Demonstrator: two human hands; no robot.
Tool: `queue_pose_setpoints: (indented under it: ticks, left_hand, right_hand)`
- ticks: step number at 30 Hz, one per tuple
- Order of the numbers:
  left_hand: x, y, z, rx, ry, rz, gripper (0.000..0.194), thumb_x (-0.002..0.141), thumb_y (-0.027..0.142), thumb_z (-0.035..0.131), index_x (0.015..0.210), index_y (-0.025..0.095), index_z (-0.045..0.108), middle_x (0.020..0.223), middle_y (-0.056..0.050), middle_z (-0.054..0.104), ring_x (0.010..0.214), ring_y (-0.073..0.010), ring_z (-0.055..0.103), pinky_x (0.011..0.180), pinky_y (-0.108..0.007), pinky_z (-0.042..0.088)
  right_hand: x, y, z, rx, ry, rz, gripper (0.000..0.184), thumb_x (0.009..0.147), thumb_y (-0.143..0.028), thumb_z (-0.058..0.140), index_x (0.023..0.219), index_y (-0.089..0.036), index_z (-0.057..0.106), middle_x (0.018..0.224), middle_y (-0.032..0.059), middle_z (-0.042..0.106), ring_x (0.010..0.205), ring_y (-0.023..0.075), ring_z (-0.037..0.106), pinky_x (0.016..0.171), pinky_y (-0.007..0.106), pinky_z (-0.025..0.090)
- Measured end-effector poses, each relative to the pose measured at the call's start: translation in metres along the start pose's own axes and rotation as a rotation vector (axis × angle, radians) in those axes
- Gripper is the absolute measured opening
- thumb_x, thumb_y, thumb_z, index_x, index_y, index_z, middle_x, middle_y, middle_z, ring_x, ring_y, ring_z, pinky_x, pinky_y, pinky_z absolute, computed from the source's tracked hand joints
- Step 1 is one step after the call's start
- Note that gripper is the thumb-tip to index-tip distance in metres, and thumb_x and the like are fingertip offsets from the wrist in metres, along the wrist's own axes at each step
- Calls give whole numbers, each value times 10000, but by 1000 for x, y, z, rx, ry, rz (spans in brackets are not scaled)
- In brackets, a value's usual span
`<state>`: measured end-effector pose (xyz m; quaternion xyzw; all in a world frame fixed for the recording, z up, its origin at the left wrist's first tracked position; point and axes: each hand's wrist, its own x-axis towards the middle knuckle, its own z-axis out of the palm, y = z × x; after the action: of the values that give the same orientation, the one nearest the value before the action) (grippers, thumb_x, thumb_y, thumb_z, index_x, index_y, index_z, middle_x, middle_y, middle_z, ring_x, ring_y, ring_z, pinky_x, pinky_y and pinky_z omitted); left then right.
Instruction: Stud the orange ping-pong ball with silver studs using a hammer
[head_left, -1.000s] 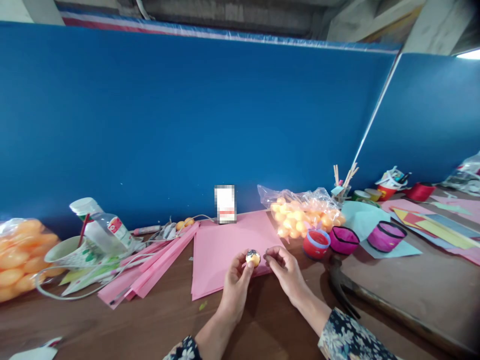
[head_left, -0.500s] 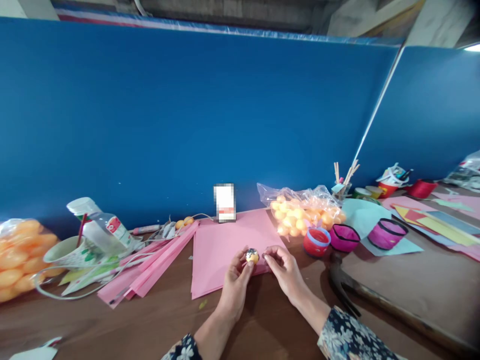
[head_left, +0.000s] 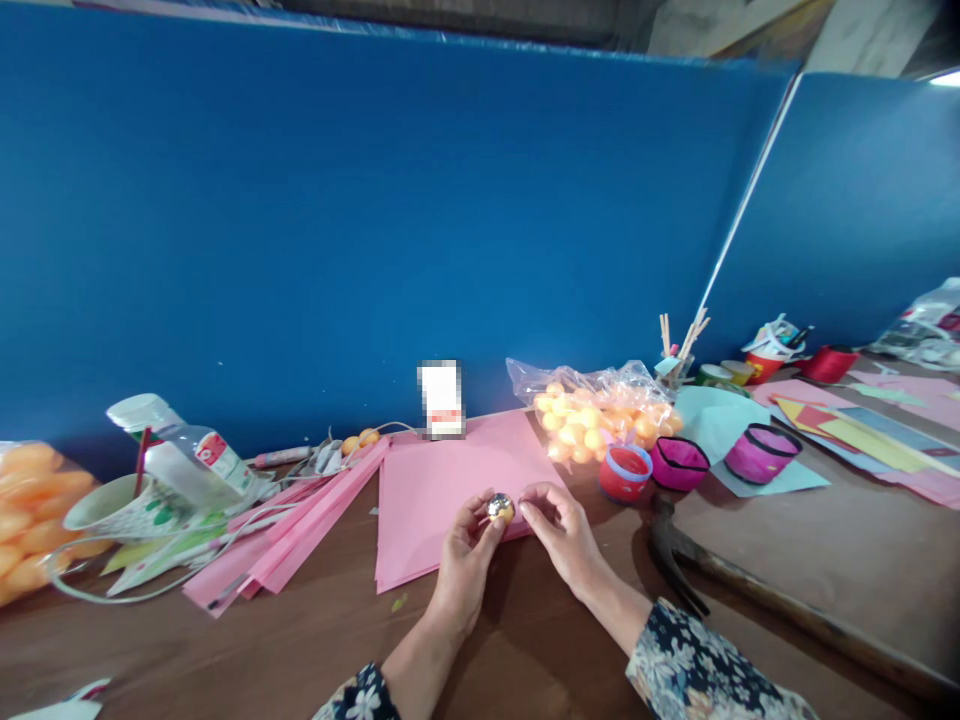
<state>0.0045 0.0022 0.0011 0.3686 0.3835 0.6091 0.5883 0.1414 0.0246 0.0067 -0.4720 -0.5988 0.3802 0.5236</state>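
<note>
Between the thumb and fingers of my left hand [head_left: 466,555] is a small shiny gold ball [head_left: 500,508], silvery on its upper side. My right hand [head_left: 559,525] is just right of the ball, thumb and forefinger pinched together at its edge. Whatever those fingertips may hold is too small to make out. Both hands are raised over the near edge of a stack of pink paper sheets [head_left: 442,490] on the brown table [head_left: 300,650].
A hammer [head_left: 772,590] lies at right, near red [head_left: 626,485] and magenta [head_left: 679,475] round containers. Behind them is a clear bag of orange balls [head_left: 577,425]. Pink strips [head_left: 300,530], a bottle [head_left: 195,455] and a cup [head_left: 97,505] are at left. A blue partition [head_left: 375,200] stands behind.
The whole view has shifted slightly. In my left hand the ball has turned a little, showing a smoother shiny face. My right fingertips are slightly nearer to it.
</note>
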Motion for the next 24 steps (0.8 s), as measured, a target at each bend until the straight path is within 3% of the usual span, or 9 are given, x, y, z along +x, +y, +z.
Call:
queue_pose_setpoints:
  ticks: [24]
  left_hand:
    - [0,2,1,-18,13,-34,441,696,298,669,1101,177,543,1079,-104,640,1026,-218,578,952,-365,385]
  right_hand:
    - [-6,-5,2,-28,11,-31,194,853,-368,461,881,-202,556,870,64,641,797,200,607,698,298,498]
